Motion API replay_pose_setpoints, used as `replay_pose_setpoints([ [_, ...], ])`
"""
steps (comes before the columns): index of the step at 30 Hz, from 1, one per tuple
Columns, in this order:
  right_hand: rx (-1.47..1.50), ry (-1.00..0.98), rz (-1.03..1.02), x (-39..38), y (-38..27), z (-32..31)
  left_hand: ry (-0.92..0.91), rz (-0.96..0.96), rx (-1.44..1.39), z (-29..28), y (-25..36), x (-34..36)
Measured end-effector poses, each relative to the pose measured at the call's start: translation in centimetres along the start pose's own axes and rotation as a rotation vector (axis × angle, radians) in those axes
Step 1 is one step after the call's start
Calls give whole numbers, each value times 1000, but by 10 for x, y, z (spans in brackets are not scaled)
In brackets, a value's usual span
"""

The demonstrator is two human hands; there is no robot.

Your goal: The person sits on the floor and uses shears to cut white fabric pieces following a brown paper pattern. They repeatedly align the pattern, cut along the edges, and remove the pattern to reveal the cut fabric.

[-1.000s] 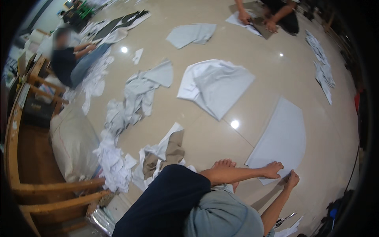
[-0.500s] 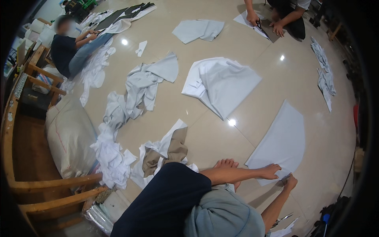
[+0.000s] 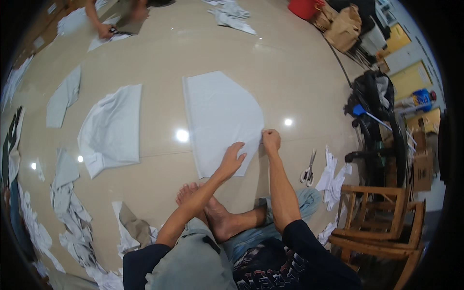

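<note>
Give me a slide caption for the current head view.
Left hand on a pale fabric panel, right hand at its edge; scissors lie on the floor.

We had smooth, matt, pale-grey cloth (image 3: pixel 220 111) under our left hand (image 3: pixel 233 159), and our right hand (image 3: pixel 271 140) was at its woven edge. Around both hands, the floor tiles (image 3: pixel 304 92) looked hard and glossy, mirroring bright spots of light. Left of our hands we saw a folded cloth (image 3: pixel 113 128), matt and softly rumpled. Beyond our right hand lay scissors (image 3: pixel 312 159) with metal blades and pale, plastic-looking handles. Farther right we saw a crumpled, matt brown paper bag (image 3: pixel 344 31) and, behind our right hand, a brown wooden frame (image 3: pixel 372 245) with a faint sheen.
</note>
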State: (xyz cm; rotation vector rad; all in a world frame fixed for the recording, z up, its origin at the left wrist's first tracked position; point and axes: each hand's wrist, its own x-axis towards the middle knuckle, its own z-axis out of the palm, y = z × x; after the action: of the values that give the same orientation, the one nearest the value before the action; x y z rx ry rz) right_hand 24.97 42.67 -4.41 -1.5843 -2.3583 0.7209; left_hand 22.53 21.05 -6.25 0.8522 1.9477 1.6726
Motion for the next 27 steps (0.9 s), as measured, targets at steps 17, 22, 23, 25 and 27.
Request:
replay_pose_setpoints([
  [17,146,105,87,-31,-7,-13,76,-283,-393,-24,27,-1],
  [22,134,90,78,-30,-16,-16,59,-271,-343,-18,25,2],
  [23,147,84,68,-31,-17,-17,56,-273,-337,-18,27,1],
  [25,173,71,48,-31,-18,-18,53,-282,-317,-21,30,-2],
  [27,147,144,19,-33,-20,-14,49,-284,-299,-20,30,-1],
])
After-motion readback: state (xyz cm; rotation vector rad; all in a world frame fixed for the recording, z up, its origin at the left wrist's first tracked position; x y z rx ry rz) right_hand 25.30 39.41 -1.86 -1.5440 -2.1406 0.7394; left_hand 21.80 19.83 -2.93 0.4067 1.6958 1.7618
